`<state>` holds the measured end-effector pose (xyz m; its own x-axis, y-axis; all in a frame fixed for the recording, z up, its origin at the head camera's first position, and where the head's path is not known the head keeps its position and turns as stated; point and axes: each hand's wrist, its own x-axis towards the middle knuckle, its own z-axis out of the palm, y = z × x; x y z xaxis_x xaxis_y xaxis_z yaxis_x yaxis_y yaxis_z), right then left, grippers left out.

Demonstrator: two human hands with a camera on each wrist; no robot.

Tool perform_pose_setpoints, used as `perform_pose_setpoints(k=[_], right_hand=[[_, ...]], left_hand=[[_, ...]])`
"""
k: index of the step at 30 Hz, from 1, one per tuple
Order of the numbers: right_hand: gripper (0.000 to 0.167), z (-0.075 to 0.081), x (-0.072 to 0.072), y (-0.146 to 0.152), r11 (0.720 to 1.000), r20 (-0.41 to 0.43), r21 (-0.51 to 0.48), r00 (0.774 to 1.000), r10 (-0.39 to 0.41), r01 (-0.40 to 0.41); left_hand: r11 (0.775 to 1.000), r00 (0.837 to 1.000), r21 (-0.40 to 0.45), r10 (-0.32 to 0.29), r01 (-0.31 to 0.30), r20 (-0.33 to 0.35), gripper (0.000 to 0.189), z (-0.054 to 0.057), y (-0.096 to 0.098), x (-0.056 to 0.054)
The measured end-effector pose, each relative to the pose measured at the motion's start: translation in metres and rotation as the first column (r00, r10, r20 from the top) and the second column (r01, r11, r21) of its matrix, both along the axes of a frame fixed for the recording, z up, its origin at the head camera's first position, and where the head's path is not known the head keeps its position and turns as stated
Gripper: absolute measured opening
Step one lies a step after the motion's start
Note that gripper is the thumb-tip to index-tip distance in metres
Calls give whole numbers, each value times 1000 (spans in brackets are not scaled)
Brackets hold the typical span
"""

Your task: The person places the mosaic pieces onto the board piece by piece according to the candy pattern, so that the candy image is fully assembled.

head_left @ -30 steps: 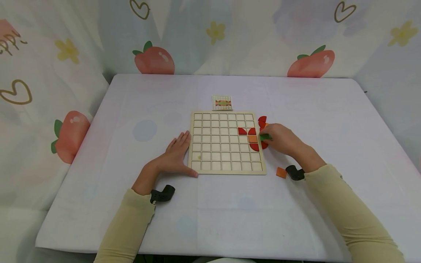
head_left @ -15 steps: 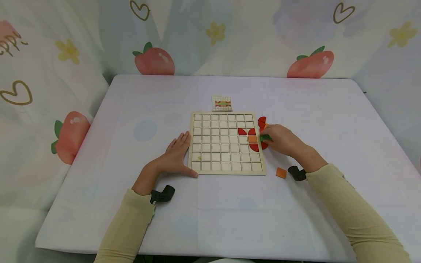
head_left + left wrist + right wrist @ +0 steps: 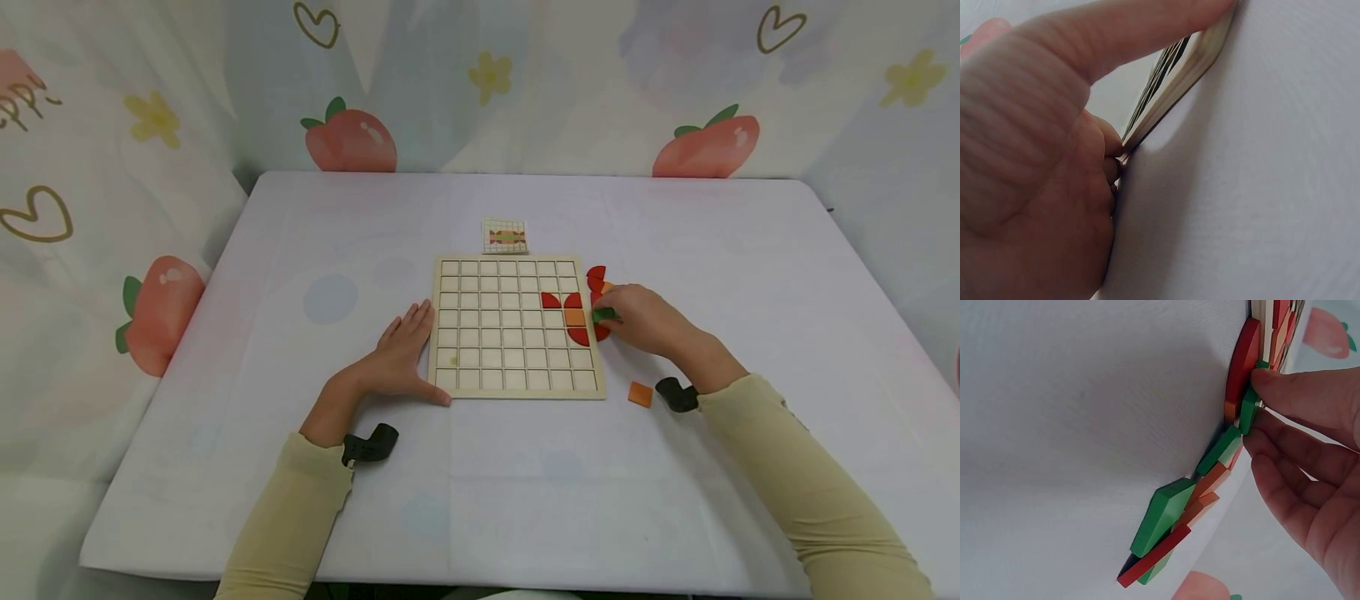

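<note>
Right hand (image 3: pixel 641 317): thumb and fingers pinch a green block (image 3: pixel 1248 411) just beside the right edge of the grid board (image 3: pixel 491 343). Left hand (image 3: pixel 397 354): fingers straight, thumb spread apart, touching board's left side. Red pieces (image 3: pixel 578 337) and orange square (image 3: pixel 574 317) on board; orange tile (image 3: pixel 641 394) loose on surface (image 3: pixel 495 492).

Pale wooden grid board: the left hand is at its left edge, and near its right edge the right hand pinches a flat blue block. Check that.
Near the right edge of the pale wooden grid board, the right hand pinches a flat green block, not a blue one; the right wrist view shows it. The rest stands.
</note>
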<state>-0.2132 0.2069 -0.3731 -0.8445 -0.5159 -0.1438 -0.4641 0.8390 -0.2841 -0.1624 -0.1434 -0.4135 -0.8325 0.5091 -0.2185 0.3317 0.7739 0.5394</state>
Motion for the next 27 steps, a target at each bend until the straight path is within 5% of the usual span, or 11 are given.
perform_pose_setpoints(k=[27], right_hand=[[22, 6, 4, -14, 995, -92, -73, 994, 61, -68]], left_hand=[[1000, 1000, -6, 6, -6, 0, 129, -3, -1, -1]])
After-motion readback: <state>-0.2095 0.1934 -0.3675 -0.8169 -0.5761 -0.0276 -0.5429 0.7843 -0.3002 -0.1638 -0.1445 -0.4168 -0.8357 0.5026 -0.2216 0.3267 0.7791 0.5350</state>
